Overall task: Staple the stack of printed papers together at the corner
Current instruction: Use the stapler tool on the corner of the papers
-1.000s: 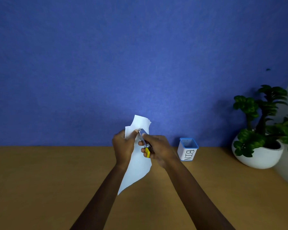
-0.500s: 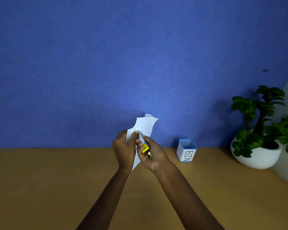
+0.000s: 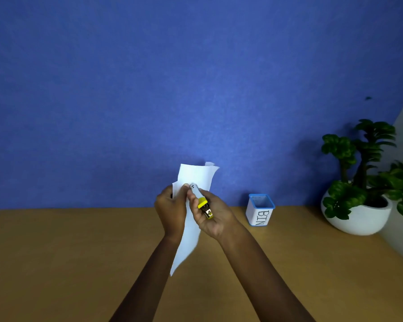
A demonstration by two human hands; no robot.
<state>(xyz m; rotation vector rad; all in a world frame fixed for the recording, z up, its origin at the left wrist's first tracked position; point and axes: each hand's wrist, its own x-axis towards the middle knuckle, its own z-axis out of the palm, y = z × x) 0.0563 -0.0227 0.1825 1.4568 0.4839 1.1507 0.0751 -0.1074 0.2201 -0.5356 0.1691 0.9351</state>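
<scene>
A stack of white papers (image 3: 196,175) is held upright above the wooden table (image 3: 56,252), curling at the top and hanging down between my wrists. My left hand (image 3: 170,210) pinches the stack at its left edge, thumb on the front sheet. My right hand (image 3: 209,214) grips a small silver stapler with a yellow end (image 3: 201,202), its silver nose pointing up-left onto the paper right beside my left thumb. Any print on the sheets is not visible from here.
A small white cup with a blue rim marked BIN (image 3: 260,210) stands on the table to the right of my hands. Farther right a green plant in a white bowl pot (image 3: 358,212) sits against the blue wall (image 3: 196,77).
The papers have swung in my left hand, so more of the lower sheet hangs down again. My right hand has turned the stapler, showing its yellow end and underside.
</scene>
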